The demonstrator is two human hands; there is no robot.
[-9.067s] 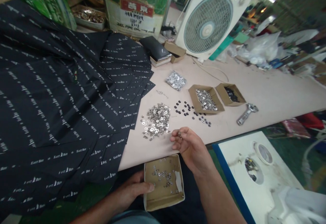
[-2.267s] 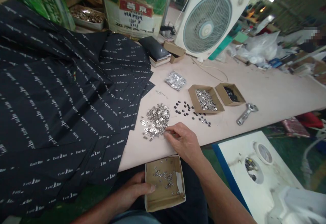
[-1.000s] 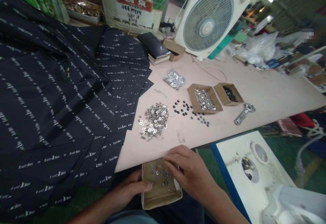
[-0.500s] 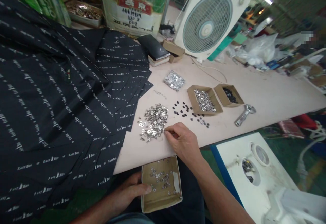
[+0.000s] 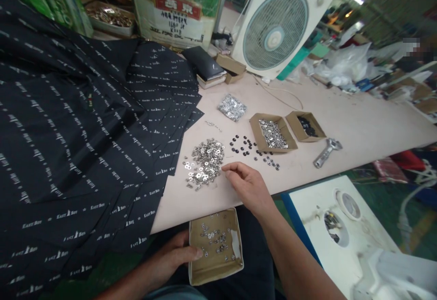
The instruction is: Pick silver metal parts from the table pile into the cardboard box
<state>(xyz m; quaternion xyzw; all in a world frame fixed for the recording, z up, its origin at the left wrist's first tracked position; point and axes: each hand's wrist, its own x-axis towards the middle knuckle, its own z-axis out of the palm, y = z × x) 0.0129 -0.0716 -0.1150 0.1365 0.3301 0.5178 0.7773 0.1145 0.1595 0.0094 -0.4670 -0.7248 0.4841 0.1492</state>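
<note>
Position change noted: the bare right hand (image 5: 246,184), over the shallow square tan cardboard box (image 5: 218,268) a second ago, is now just beside the heap of small silvery metal pieces (image 5: 208,156) on the beige tabletop (image 5: 177,206). Its thumb and forefinger nearly meet; any held piece cannot be confirmed. The bare left hand (image 5: 180,249) grips the box, with loose silvery bits (image 5: 210,235) inside. Handling is judged back at the heap.

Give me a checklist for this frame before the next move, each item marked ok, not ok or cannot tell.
1. Left hand gripping box: ok, thumb over its side.
2. Box opening facing up: ok, metal pieces visible inside.
3. Box on table: not ok, held past the near edge.
4. Right hand near pile: ok, just beside it.
5. Piece in right hand: cannot tell.
6. Pile apart from black discs: ok.
</note>
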